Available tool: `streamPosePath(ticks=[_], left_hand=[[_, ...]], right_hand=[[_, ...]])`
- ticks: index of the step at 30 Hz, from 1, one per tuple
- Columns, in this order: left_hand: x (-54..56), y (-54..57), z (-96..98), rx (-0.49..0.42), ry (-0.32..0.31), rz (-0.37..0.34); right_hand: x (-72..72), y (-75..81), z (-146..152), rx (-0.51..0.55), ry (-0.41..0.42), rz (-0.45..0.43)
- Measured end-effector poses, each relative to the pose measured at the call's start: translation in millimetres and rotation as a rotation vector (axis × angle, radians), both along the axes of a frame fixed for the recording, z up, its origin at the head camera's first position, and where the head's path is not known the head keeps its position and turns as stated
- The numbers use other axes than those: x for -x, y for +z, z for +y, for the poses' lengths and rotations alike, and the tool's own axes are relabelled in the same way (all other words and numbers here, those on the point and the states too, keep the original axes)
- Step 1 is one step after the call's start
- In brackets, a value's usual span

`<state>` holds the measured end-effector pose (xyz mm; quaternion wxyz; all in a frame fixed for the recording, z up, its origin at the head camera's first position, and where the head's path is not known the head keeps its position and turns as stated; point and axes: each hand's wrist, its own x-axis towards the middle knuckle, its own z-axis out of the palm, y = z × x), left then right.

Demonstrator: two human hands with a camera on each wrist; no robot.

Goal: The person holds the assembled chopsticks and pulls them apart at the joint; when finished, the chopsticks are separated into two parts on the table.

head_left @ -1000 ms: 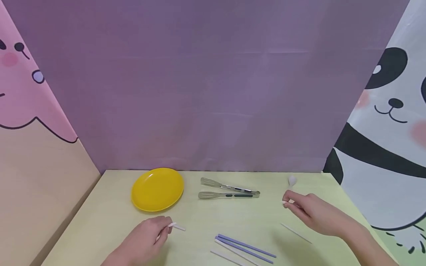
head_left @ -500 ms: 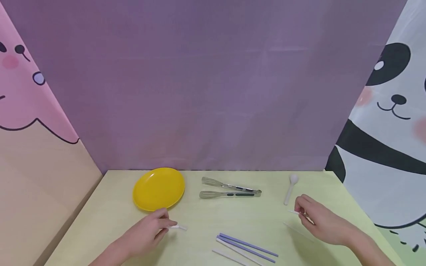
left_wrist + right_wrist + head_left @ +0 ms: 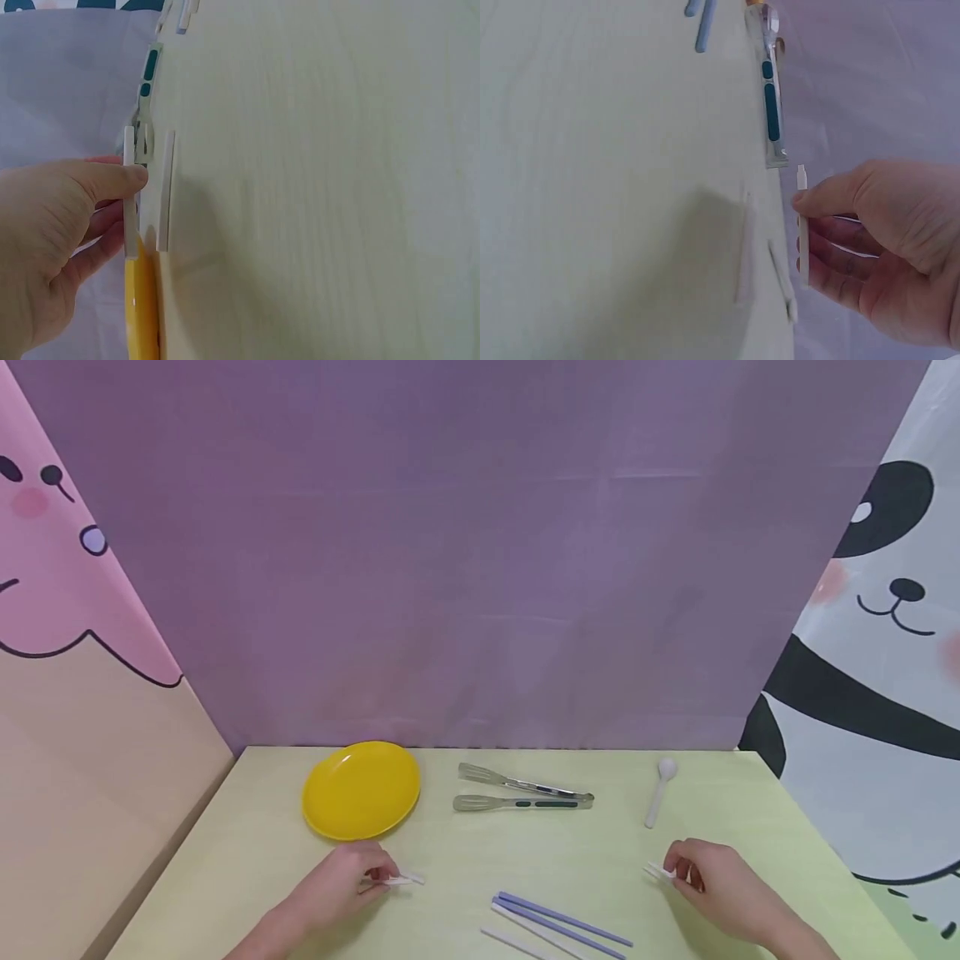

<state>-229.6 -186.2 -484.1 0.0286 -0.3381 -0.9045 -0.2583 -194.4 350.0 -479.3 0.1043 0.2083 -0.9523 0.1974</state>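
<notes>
My left hand pinches a short white stick between thumb and fingers, just in front of the yellow plate. A second white stick lies on the table close beside the held one. On the right, my other hand pinches a short white stick with a narrower tip, seen clearly in the right wrist view. Below that hand another thin white stick lies on the table. A pale spoon lies behind the right hand.
Metal tongs with dark grips lie at the back centre. Several purple and white sticks lie near the front centre. A purple backdrop closes the rear, and printed panels flank the pale table.
The right hand has drawn back from the spoon toward the table's front, holding its white stick, so the spoon shows whole. The left hand has stayed near its place, its stick still pinched.
</notes>
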Motion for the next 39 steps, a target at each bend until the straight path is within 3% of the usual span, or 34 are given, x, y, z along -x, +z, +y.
streamPosePath(ticks=[9, 13, 27, 39], left_hand=[[3.3, -6.7, 5.4, 0.008, 0.026, 0.071], [4.9, -8.6, 9.4, 0.003, 0.036, 0.081], [5.7, -15.2, 17.0, -0.031, 0.049, -0.003], [9.2, -24.2, 19.7, -0.017, 0.055, 0.036]], right_hand=[[5.0, -10.6, -5, -0.029, -0.047, -0.122], [5.2, -11.8, -5, -0.041, -0.043, -0.099], [5.4, -18.0, 0, -0.047, -0.053, -0.097], [3.6, -20.1, 1, -0.042, -0.076, -0.090]])
